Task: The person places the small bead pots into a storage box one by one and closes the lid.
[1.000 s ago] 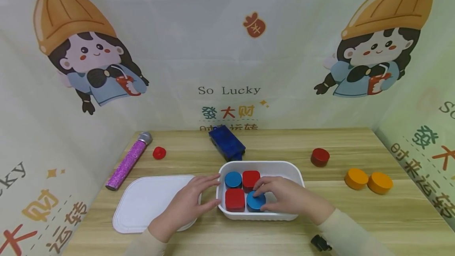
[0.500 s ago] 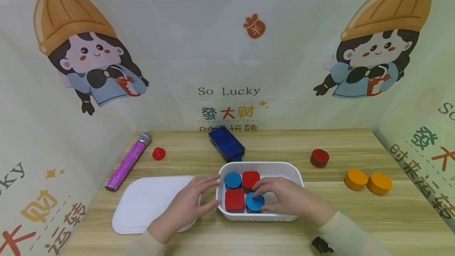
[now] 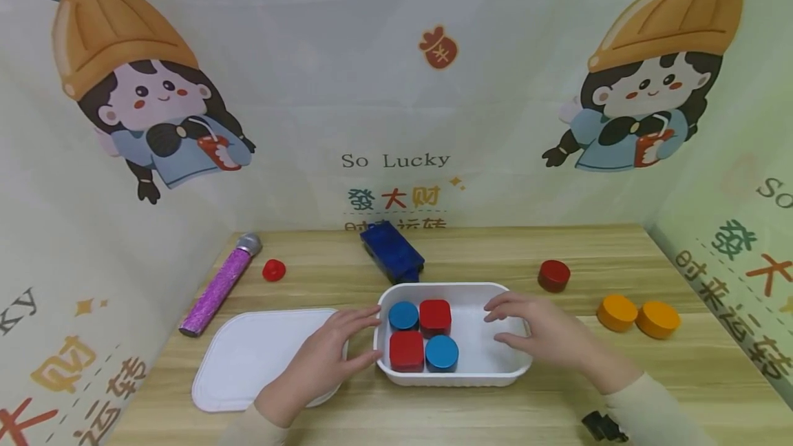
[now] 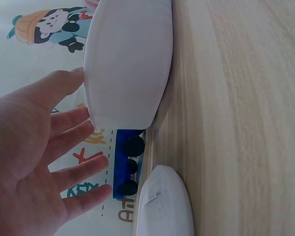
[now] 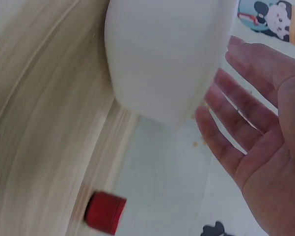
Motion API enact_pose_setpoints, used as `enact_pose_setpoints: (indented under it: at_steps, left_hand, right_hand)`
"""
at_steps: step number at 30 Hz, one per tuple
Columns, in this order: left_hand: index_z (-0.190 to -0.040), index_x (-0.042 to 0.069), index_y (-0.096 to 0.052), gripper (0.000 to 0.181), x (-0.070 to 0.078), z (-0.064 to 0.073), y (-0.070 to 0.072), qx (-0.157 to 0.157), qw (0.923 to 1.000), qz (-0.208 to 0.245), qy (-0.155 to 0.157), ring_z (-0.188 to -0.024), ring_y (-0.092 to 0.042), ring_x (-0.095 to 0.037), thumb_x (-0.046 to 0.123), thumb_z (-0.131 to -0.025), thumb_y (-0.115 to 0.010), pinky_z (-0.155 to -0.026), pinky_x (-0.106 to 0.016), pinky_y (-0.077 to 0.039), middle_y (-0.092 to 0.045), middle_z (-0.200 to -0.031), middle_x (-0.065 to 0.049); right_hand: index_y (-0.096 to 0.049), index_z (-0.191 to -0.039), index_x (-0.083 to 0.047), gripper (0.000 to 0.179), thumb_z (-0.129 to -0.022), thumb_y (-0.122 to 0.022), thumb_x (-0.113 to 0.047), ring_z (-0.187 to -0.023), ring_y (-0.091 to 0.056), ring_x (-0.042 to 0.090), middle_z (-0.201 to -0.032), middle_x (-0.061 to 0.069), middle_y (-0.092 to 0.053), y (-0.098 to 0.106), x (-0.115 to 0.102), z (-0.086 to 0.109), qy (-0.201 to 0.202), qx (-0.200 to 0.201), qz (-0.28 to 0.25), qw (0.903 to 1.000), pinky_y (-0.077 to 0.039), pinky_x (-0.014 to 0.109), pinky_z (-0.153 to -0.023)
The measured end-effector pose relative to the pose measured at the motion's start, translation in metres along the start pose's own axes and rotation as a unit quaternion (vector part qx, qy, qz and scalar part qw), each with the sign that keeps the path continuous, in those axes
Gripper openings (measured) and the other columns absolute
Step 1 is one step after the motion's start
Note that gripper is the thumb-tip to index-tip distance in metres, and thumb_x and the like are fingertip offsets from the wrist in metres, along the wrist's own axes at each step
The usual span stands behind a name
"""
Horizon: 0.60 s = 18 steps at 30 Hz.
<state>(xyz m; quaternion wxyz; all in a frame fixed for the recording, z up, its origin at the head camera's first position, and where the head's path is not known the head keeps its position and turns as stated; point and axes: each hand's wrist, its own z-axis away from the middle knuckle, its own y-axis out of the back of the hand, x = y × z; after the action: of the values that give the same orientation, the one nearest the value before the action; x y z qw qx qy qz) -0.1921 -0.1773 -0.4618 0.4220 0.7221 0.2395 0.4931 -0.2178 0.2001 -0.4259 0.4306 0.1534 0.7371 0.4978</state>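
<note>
A white rectangular tub (image 3: 455,378) stands at the middle of the table. Its left half holds two blue round blocks, a back one (image 3: 404,316) and a front one (image 3: 442,354), plus two red square blocks, a back one (image 3: 436,317) and a front one (image 3: 406,352). My left hand (image 3: 322,356) touches the tub's left rim with thumb and fingertips, its fingers fairly straight, as the left wrist view also shows. Over the tub's right end hovers my right hand (image 3: 545,330), fingers extended and nothing held. In the right wrist view its fingers (image 5: 221,132) lie beside the tub's wall.
A white lid (image 3: 248,356) lies left of the tub. Behind it are a purple glitter microphone (image 3: 219,288) and a small red piece (image 3: 274,270). A blue toy vehicle (image 3: 393,252) sits behind the tub. Rightward are a red round block (image 3: 554,275) and two orange ones (image 3: 617,312).
My right hand has let go of the front blue round block and moved right, to the tub's right end. That block stays in the tub. My left hand has kept its place.
</note>
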Motion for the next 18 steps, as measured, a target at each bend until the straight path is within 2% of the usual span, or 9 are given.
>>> enact_pose_setpoints:
  at_steps: [7,13,18]
  left_hand:
    - [-0.136,0.019,-0.068,0.051,0.000,0.000,-0.001,0.002,1.0000,0.000,0.001,-0.140,-0.053,-0.023,0.038,-0.090,-0.080,-0.114,-0.053,-0.048,-0.058,-0.151,0.007]
    - [-0.136,0.019,-0.068,0.051,0.000,0.000,-0.002,-0.002,1.0000,0.003,0.000,-0.140,-0.053,-0.023,0.038,-0.090,-0.080,-0.113,-0.053,-0.049,-0.058,-0.151,0.007]
    - [-0.136,0.019,-0.068,0.051,-0.001,0.000,-0.001,-0.002,1.0000,0.000,-0.001,-0.140,-0.053,-0.023,0.039,-0.090,-0.080,-0.113,-0.053,-0.049,-0.057,-0.152,0.007]
  right_hand:
    - [-0.078,-0.111,-0.014,0.023,-0.088,-0.082,-0.013,-0.112,-0.071,0.029,-0.123,0.004,-0.074,0.021,0.031,0.026,-0.008,0.073,0.030,0.9969,-0.062,0.046,-0.093]
    - [-0.078,-0.107,-0.014,0.028,-0.082,-0.087,-0.011,-0.097,-0.073,0.025,-0.115,0.004,-0.076,0.031,0.058,0.052,-0.001,0.138,0.082,0.9871,-0.064,0.042,-0.081]
    - [-0.078,-0.104,-0.012,0.029,-0.077,-0.089,-0.007,-0.095,-0.073,0.029,-0.111,0.007,-0.077,0.036,0.078,0.064,0.002,0.167,0.115,0.9793,-0.064,0.044,-0.079]
